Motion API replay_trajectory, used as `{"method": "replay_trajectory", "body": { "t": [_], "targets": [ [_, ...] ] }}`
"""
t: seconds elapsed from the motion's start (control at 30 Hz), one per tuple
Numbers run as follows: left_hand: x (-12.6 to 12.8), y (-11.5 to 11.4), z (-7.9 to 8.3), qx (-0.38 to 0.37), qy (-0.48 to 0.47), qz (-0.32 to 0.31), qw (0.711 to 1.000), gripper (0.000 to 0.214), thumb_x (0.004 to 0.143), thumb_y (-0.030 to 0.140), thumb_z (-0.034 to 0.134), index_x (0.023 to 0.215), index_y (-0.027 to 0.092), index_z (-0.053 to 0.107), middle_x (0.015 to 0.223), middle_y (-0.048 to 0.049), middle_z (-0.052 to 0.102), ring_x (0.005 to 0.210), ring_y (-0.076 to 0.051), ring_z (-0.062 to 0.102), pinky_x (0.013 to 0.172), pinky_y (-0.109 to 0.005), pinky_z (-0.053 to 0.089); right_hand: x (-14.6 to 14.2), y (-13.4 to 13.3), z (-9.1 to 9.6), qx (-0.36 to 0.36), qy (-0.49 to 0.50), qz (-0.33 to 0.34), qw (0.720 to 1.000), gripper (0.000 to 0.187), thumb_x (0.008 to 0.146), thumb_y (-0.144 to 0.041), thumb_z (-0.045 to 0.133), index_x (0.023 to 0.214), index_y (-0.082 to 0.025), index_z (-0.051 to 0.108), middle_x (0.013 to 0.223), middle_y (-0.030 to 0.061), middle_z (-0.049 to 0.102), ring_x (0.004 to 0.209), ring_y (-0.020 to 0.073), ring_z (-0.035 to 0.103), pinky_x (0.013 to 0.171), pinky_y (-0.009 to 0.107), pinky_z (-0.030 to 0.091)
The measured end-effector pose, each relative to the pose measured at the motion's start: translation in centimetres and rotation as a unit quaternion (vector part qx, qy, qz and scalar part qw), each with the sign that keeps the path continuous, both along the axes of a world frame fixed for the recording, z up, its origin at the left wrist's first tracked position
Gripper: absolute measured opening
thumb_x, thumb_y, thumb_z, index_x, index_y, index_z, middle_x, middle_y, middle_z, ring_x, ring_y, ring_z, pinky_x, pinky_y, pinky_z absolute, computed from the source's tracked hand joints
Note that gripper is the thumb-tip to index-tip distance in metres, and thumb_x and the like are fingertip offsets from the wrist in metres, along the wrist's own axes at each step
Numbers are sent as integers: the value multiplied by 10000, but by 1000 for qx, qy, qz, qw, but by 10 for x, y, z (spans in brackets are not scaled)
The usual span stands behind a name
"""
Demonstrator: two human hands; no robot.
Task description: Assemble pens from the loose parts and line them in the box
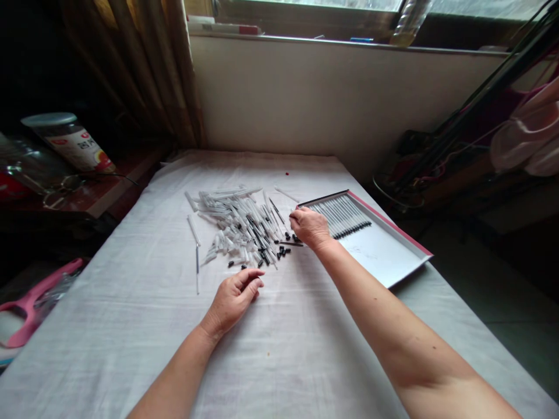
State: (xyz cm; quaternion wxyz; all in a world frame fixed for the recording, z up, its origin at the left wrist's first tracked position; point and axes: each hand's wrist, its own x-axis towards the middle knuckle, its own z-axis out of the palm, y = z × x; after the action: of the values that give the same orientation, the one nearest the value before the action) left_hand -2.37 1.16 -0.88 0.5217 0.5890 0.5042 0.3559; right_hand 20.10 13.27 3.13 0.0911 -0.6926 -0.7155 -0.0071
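My right hand (pixel 309 226) is closed in a pinch at the left edge of a shallow white box (pixel 379 262) with a pink rim. What its fingers hold, if anything, is hidden. Inside the box lies a neat row of clear pens (pixel 338 214) with black ends. My left hand (pixel 239 294) rests low over the cloth at the near side of the pile, fingers curled and thumb close to the forefinger; whatever sits between them I cannot make out. The loose pile holds clear pen tubes (pixel 236 206), small clear caps (pixel 222 241), dark refills (pixel 259 230) and small black plugs (pixel 282 251).
A white cloth (pixel 144 267) covers the table. One tube and a thin refill (pixel 197 262) lie apart on the left. A tiny red piece (pixel 287 173) is at the back. Pink-handled scissors (pixel 30 308) and a lidded jar (pixel 74 142) stand beyond the left edge.
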Motion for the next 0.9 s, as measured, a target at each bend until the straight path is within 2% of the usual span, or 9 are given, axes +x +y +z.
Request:
{"method": "replay_trajectory", "body": {
  "t": [0.13,0.43,0.6,0.73,0.9],
  "targets": [
    [0,0,-1,-1,-3,-2,1000,361,799,417,605,1026,146,676,777,-46,689,606,-125,603,577,-228,483,-23,8,-5,-57,-30,20,998,303,903,-296,473,1015,-196,737,1025,120,718,905,240,675,750,290,462],
    [0,0,-2,-11,-14,-2,1000,352,800,409,608,1028,152,683,783,-46,682,610,-120,602,551,-214,471,-36,15,-11,-58,10,37,998,348,917,-417,457,1052,-247,729,1080,85,710,969,228,661,795,286,469],
    [1,2,0,-30,-40,29,998,384,792,445,605,1027,147,670,797,-52,675,615,-121,606,471,-190,432,-42,4,-8,-77,29,40,996,371,884,-498,498,1038,-242,718,1079,76,710,965,232,657,804,297,478],
    [2,3,3,-38,-45,31,998,394,779,459,613,1009,144,673,786,-52,676,606,-120,604,443,-181,409,-44,-10,-6,-85,12,33,996,311,863,-400,546,1108,-254,673,1108,75,695,947,234,668,798,316,490],
    [1,3,0,-28,-40,30,998,384,794,442,603,1017,137,667,787,-56,685,608,-122,610,454,-187,419,-41,-17,-3,-71,12,-17,997,287,880,-292,470,1033,-220,702,1027,108,724,929,261,685,784,340,494]
  ]
}}
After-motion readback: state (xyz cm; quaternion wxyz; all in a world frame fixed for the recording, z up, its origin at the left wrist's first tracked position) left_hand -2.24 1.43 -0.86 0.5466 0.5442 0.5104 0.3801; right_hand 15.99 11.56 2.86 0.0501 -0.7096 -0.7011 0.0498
